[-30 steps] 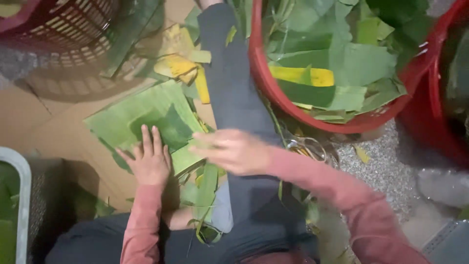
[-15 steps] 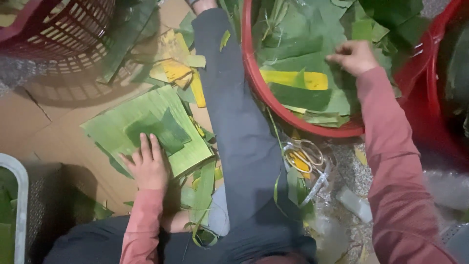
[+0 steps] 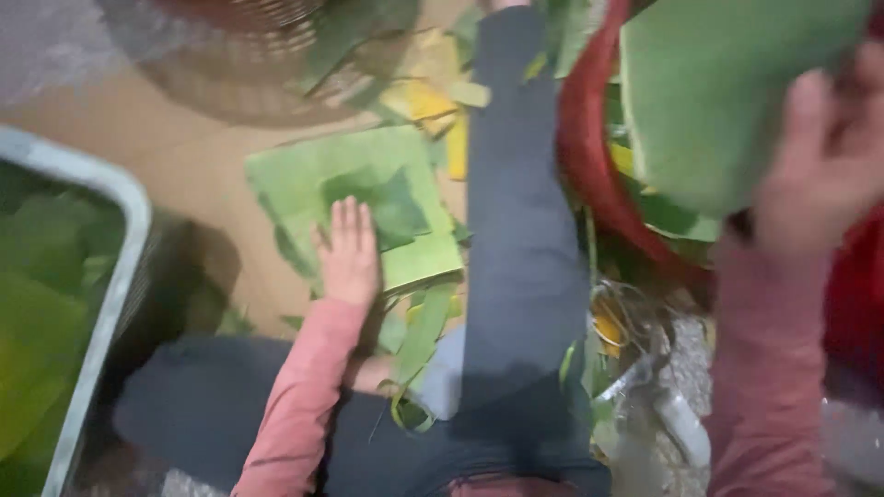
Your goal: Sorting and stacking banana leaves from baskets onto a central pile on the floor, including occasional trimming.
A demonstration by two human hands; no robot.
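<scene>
My left hand (image 3: 349, 253) lies flat, fingers apart, on a stack of cut green leaf pieces (image 3: 368, 198) on the brown floor. My right hand (image 3: 829, 161) is raised close to the camera at the right and grips a large green leaf piece (image 3: 718, 83), held above the red basket (image 3: 589, 166). The view is blurred by motion. My outstretched leg in dark trousers (image 3: 520, 230) lies between the stack and the basket.
A pale tub (image 3: 110, 276) with green leaves stands at the left. A woven red basket (image 3: 249, 55) is at the top left. Yellow and green leaf scraps (image 3: 424, 97) lie by the leg. Scissors (image 3: 635, 340) rest on the floor at the lower right.
My right hand went from the leaf stack into the red basket, then rose toward the camera with a large leaf. The left hand stayed on the stack. The view shifted left.
</scene>
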